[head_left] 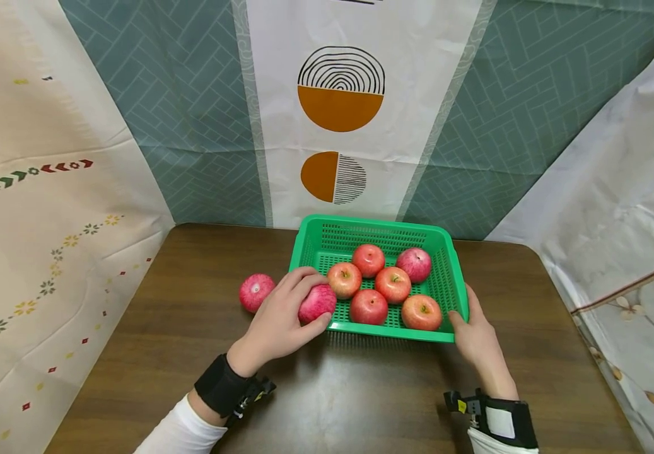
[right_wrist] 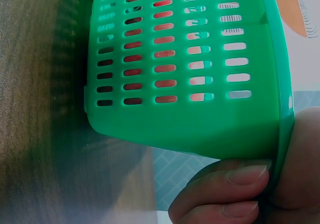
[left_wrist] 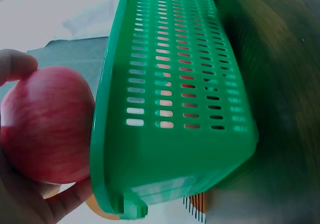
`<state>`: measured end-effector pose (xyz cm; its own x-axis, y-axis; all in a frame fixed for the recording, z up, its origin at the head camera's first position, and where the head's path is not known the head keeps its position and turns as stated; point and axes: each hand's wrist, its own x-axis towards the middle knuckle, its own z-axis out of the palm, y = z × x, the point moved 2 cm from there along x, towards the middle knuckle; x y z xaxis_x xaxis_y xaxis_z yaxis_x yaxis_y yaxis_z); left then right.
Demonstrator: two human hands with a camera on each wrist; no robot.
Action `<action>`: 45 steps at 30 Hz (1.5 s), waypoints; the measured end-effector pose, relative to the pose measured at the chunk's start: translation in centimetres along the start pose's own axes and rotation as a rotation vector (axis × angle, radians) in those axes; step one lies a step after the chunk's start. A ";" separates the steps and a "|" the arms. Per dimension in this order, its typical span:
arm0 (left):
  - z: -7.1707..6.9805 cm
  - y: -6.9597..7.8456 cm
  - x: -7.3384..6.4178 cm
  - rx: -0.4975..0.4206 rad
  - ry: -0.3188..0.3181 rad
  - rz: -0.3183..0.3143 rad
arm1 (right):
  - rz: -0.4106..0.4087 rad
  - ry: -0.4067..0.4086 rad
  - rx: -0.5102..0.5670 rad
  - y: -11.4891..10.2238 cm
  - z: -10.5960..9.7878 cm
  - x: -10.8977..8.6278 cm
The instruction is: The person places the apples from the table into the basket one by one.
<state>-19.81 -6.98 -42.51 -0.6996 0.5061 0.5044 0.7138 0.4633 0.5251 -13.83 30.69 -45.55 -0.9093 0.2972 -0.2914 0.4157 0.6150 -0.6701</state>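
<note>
My left hand grips a deep pink apple at the left front rim of a green plastic basket. In the left wrist view the held apple is level with the basket's rim, fingers curled round it. My right hand pinches the basket's right front corner, thumb over the rim; in the right wrist view its fingers bend under the rim from outside. Several red apples, such as one at the front, and a darker pink one lie in the basket.
Another pink apple lies on the brown wooden table, left of the basket and just beyond my left hand. Patterned cloth hangs behind the table's back edge, and pale cloths flank both sides.
</note>
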 end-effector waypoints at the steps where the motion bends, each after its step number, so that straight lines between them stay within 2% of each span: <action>1: 0.1 0.0 0.1 0.004 -0.003 -0.008 | 0.000 -0.001 0.002 0.0 0.0 0.0; 7: 0.8 -0.1 1.0 0.037 -0.050 -0.065 | 0.006 -0.002 0.007 -0.1 0.2 -0.1; 12: 1.4 -0.6 1.8 0.097 -0.141 -0.109 | 0.006 0.000 0.008 -0.1 0.2 -0.1; 24: 2.9 -1.8 3.3 0.205 -0.383 -0.101 | 0.005 -0.005 0.008 -0.2 0.1 0.0; 32: 3.0 -1.4 3.9 0.285 -0.513 -0.091 | 0.000 -0.002 0.004 -0.1 0.1 -0.1; 40: 3.0 -1.1 4.1 0.326 -0.607 -0.146 | 0.001 0.001 0.002 -0.3 0.0 -0.1; 45: 2.9 -0.9 4.2 0.323 -0.623 -0.161 | 0.008 0.003 0.008 -0.2 0.0 -0.2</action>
<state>-23.33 -3.15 -42.90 -0.7172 0.6900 -0.0970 0.6449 0.7101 0.2826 -13.75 30.46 -45.36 -0.9060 0.3038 -0.2947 0.4225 0.6069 -0.6732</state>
